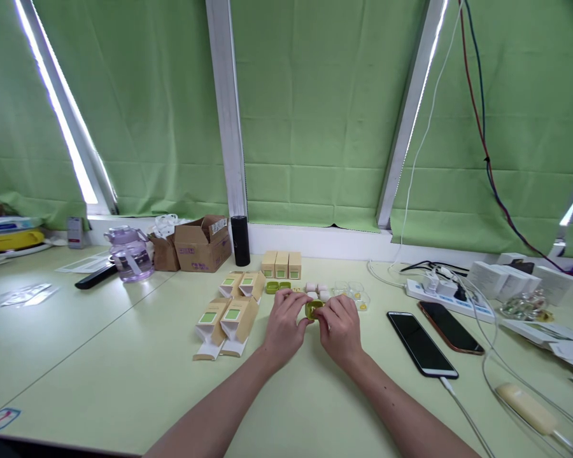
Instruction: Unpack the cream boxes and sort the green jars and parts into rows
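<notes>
My left hand (286, 323) and my right hand (341, 327) meet over the table. Between their fingertips is a small olive-green container (314, 309), gripped from both sides. The right fingers reach over its opening; what lies inside is too small to make out. Just beyond the hands stand two similar green containers (277, 287), several small pale pink-white pieces (311, 287) and clear plastic cups (356, 294). Left of my left hand lie several kraft-coloured boxes (239, 313) with flaps unfolded. Behind them three closed kraft boxes (281, 264) stand in a row.
Two phones (423, 344) (451, 327) lie on the right, with white cables (475, 416) and a power strip (451, 299) beyond. At the back left are a cardboard box (203, 248), a black cylinder (240, 240) and a purple water jug (130, 254).
</notes>
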### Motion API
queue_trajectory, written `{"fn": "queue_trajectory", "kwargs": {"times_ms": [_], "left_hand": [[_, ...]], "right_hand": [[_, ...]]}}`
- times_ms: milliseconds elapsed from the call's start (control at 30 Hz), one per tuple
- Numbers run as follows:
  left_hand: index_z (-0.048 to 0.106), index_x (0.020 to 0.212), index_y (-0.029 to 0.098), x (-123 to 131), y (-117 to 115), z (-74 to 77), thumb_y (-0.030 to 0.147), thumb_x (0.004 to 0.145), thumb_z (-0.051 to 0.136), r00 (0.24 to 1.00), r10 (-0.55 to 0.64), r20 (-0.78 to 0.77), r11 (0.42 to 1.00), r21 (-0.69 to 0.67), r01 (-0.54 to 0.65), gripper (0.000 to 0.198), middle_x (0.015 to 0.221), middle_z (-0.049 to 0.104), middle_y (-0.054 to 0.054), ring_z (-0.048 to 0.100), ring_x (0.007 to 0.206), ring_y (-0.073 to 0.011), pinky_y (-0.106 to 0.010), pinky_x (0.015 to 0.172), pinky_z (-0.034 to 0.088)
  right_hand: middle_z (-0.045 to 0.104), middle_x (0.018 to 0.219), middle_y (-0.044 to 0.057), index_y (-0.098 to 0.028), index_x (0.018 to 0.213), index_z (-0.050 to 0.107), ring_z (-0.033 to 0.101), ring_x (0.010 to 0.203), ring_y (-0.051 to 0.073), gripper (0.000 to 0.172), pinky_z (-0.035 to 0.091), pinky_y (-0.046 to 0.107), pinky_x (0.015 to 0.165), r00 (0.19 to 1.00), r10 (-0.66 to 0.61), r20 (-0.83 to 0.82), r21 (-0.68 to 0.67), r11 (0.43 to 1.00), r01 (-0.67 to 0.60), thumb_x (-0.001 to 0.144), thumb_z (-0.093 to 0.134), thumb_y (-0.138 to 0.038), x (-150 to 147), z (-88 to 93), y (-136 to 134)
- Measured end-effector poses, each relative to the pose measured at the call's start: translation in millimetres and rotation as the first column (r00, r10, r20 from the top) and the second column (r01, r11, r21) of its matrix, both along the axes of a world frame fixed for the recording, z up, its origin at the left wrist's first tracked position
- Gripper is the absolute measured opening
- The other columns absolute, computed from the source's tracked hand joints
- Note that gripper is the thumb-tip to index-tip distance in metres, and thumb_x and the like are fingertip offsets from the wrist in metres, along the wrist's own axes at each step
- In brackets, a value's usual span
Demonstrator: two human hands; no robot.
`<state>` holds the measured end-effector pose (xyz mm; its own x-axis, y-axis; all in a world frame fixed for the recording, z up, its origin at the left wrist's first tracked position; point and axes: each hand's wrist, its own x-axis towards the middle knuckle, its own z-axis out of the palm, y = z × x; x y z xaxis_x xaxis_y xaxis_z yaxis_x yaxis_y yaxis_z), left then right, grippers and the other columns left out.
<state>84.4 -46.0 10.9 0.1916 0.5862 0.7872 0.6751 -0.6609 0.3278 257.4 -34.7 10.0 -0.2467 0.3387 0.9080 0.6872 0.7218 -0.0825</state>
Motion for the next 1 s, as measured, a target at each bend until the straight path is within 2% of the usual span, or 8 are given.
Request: {"fn": "queue_trajectory", "kwargs": {"times_ms": [567,1000], "left_hand": [[0.065,0.125,0.024,0.2,-0.1,1.1,0.012,0.085,0.071,1.0,0.027,0.004,0.999,0.032,-0.027,0.042,0.117,0.07,-0.009,0.053,0.115,-0.0315,-0.052,0.098,0.05],[0.065,0.121,0.022,-8.2,8.9,-0.6,0.011,0.084,0.071,0.991,0.119,0.053,0.993,0.016,-0.12,0.039,0.116,0.07,-0.009,0.052,0.115,-0.0316,-0.051,0.098,0.051]], "right_hand": [[0.054,0.071,0.003,-0.022,0.081,0.063,0.043,0.076,0.021,0.022,0.035,0.037,0.071,1.0,0.007,0.002,0.043,0.999,-0.007,0.095,0.052,-0.009,-0.8,1.4,-2.6],[0.053,0.07,0.002,-0.022,0.081,0.063,0.044,0.076,0.02,0.021,0.034,0.036,0.074,0.999,0.031,-0.035,0.077,0.997,-0.028,0.095,0.055,-0.01,-6.4,2.0,-7.1]]}}
